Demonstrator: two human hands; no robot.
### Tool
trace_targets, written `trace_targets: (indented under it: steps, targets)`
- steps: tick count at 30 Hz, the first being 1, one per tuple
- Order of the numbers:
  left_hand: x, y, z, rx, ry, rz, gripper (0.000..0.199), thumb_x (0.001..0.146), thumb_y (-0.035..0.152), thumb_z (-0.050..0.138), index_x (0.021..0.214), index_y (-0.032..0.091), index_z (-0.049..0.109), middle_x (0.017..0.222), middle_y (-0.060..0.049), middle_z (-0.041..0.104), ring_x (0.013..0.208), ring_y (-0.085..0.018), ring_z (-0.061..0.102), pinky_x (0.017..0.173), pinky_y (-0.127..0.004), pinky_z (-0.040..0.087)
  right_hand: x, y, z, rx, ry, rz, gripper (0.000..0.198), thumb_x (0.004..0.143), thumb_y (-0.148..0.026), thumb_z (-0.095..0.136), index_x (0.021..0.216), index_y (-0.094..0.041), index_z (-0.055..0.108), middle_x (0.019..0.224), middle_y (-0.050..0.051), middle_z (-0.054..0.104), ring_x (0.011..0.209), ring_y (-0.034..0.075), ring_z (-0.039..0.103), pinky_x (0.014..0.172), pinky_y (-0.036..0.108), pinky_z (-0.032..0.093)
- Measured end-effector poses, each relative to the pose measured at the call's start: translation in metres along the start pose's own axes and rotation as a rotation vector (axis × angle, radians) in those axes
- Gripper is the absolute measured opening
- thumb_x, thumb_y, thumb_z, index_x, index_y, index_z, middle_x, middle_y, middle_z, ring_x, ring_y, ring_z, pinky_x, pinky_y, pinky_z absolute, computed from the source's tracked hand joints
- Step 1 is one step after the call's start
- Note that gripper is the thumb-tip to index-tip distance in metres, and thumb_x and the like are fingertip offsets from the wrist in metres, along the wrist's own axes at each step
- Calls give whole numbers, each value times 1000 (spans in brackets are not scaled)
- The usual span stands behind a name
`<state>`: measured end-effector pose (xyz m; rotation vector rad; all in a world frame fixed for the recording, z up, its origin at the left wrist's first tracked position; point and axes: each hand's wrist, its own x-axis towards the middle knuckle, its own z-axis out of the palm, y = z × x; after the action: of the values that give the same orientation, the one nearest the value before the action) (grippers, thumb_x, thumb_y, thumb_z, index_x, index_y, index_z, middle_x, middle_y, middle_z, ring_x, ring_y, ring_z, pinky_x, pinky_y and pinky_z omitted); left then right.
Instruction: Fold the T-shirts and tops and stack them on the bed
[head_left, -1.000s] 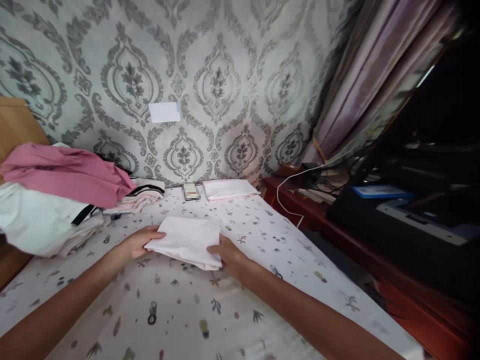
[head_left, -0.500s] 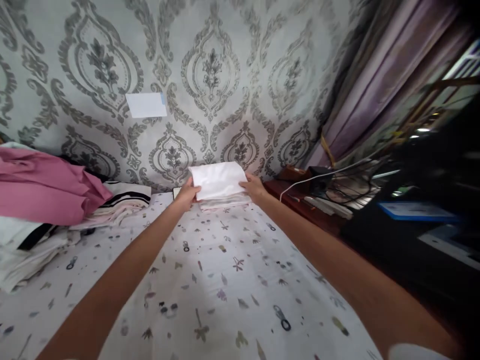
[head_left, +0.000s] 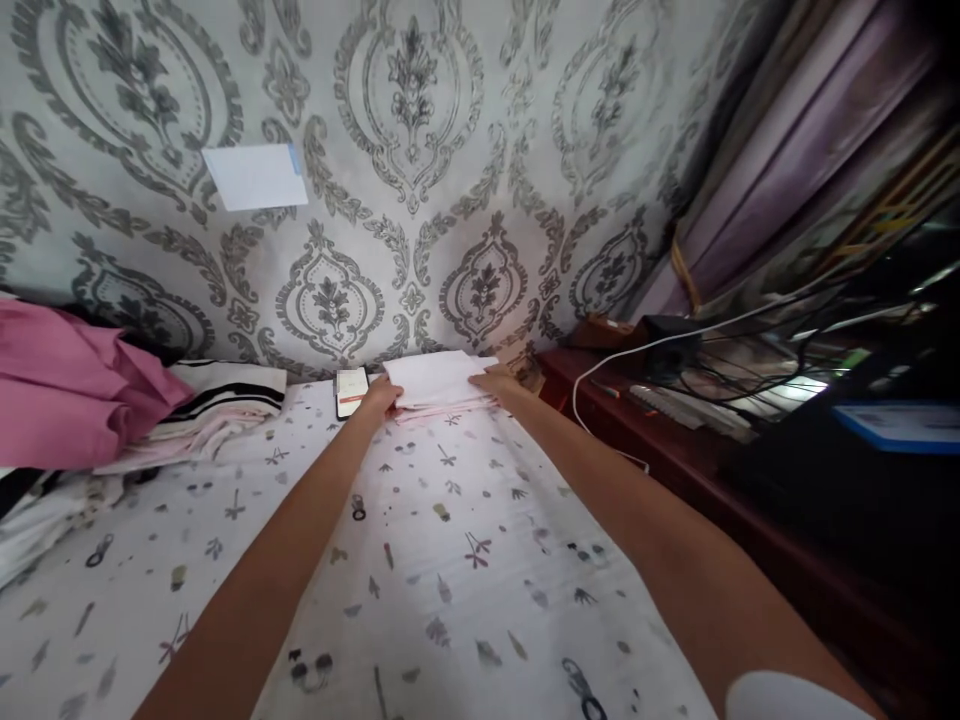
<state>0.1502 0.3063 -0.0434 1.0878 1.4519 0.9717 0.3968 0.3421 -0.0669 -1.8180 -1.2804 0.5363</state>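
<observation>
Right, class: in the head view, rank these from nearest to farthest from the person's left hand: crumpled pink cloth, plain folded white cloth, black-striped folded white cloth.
From the left hand:
1. Plain folded white cloth: touching the hand, on its right.
2. Black-striped folded white cloth: to the left.
3. Crumpled pink cloth: far left.

My left forearm [head_left: 281, 535] stretches up from the lower left, my right forearm [head_left: 630, 515] from the lower right; my left hand [head_left: 382, 393] and right hand [head_left: 496, 382] grip near mid-frame, apart
</observation>
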Motion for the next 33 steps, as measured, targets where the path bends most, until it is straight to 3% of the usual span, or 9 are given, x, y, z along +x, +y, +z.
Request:
trace_targets:
  steps: [3,5,10,13,21,26,29,33]
  targets:
    - [-2,2,1,37,19,46,69,77,6,62,141,29,47,74,2,60,53,-12,54,44,-19,44,-3,-1,1,-25,-30,-42,32,70,-16,69,102,-15,73,80,3,72,70,18,65,64,27,51]
    - [-1,1,1,65,30,69,74,75,5,62,142,30,46,79,0,62,53,-12,54,43,-19,42,-7,2,1,-45,-26,-82,36,72,-14,62,106,-16,73,85,3,73,76,19,67,70,26,51]
    - [1,0,-1,119,19,41,59,74,8,64,131,19,53,86,-5,66,55,-14,59,43,-21,44,-14,7,-1,-157,5,-132,34,68,-13,60,99,-15,75,89,8,74,90,25,66,83,31,51]
    - [-2,1,-4,138,-5,44,59,76,8,62,133,19,48,86,-4,67,55,-14,63,44,-20,45,-13,7,-5,-209,27,-155,38,71,-14,58,105,-17,74,97,7,74,96,25,66,87,32,50]
    - [-27,-5,-1,255,-36,55,55,84,7,57,135,16,38,86,-6,70,58,-17,70,51,-24,52,-34,12,-12,-337,20,-168,37,78,-18,56,111,-16,72,98,8,75,90,23,67,81,28,51]
    - [-34,1,-11,464,23,91,51,83,13,63,130,13,43,92,-13,73,81,-27,74,68,-33,57,-49,3,-21,-456,44,-176,41,78,-19,58,118,-18,68,106,10,72,99,26,66,87,35,51]
    - [-37,11,-9,629,117,240,53,83,19,66,133,17,47,127,-20,63,122,-35,60,93,-44,51,-56,-17,-22,-533,92,-259,47,85,-26,58,130,-17,60,129,17,62,120,33,56,100,46,44]
    - [-37,11,18,1092,222,729,54,97,27,47,149,15,36,155,-19,40,146,-33,32,116,-51,30,-62,-43,-2,-637,51,-508,45,100,-30,39,142,-20,52,154,13,43,142,28,37,115,45,27]
